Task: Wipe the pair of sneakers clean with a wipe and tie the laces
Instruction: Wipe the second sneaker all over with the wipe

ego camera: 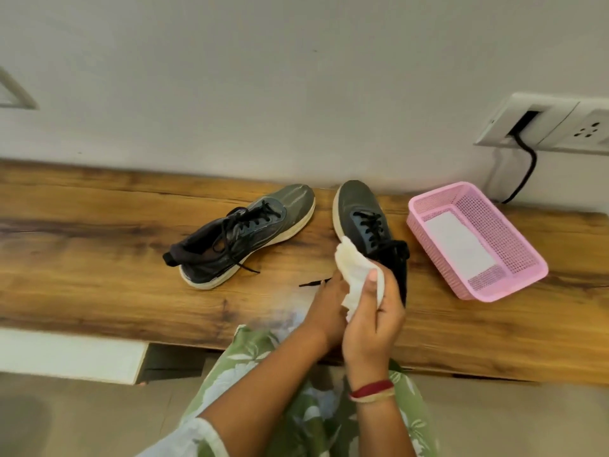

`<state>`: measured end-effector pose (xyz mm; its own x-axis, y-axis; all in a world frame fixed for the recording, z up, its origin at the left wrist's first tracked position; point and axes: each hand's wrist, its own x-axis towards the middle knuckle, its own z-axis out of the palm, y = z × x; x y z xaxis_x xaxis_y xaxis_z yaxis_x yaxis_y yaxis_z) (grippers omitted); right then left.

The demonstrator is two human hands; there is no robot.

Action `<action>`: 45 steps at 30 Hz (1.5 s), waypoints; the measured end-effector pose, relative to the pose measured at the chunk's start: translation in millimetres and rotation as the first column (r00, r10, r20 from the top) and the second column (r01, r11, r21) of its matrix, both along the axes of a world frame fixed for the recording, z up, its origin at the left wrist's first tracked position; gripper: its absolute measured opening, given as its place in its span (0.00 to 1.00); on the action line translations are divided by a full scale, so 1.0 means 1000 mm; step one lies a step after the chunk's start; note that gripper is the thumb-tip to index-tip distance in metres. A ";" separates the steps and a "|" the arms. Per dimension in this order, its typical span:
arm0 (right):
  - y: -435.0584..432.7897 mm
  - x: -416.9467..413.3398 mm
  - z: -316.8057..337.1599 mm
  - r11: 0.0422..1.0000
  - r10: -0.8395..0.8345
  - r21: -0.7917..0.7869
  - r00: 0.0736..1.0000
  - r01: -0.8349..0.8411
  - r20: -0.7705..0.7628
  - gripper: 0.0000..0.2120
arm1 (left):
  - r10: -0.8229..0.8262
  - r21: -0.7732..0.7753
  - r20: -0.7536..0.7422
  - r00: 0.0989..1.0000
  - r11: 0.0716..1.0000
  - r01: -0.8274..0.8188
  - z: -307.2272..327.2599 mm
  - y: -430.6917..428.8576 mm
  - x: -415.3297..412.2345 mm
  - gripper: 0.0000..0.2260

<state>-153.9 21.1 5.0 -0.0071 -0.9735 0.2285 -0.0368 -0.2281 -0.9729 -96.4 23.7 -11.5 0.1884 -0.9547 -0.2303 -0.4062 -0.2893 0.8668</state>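
Wiping step under way; laces untied. Right hand (372,328) grips white wipe (356,268), thumb on top, at heel of sneaker (359,206) standing mid-desk (99,258), toe toward back edge. Left hand (324,301) beneath wipe, fingers hidden, hold unclear. Second sneaker (250,232) further left. Next, likely: press wipe onto sneaker's side.

We can read no words, brand marks or numbers on the sneakers (250,225), pink basket (431,253) or wall socket (590,130).
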 end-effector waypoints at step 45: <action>0.005 0.017 -0.009 0.937 -0.041 0.348 0.987 -0.015 0.153 0.11 | 0.437 -0.143 -0.276 0.856 0.862 -0.487 0.007 0.030 0.175 0.14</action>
